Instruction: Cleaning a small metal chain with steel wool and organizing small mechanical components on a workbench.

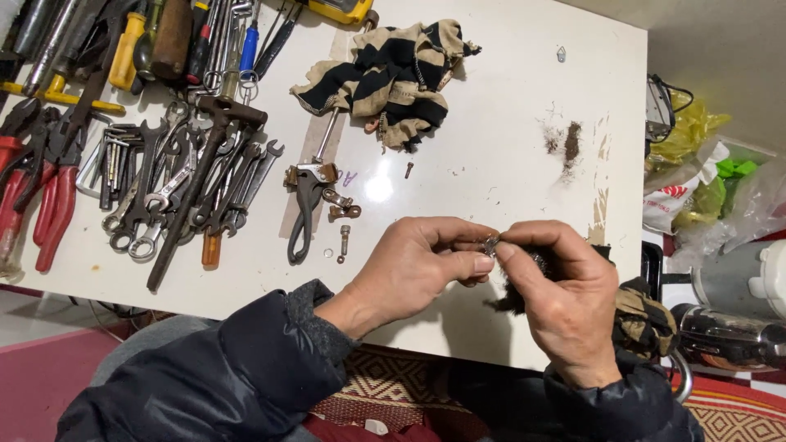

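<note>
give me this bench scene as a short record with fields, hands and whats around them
left hand: left hand pinches a small shiny metal part with thumb and fingers
right hand: right hand grips the same part from the other side, with a dark cloth under the palm
surface: white table
near hands: black lever-shaped metal piece, small loose bolt
further off: striped black and tan rag, heap of steel spanners, red-handled pliers

Wrenches lie left of the cloth on the table.

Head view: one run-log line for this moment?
left hand pinching small metal part | right hand pinching same part | wrenches left on white table
</note>
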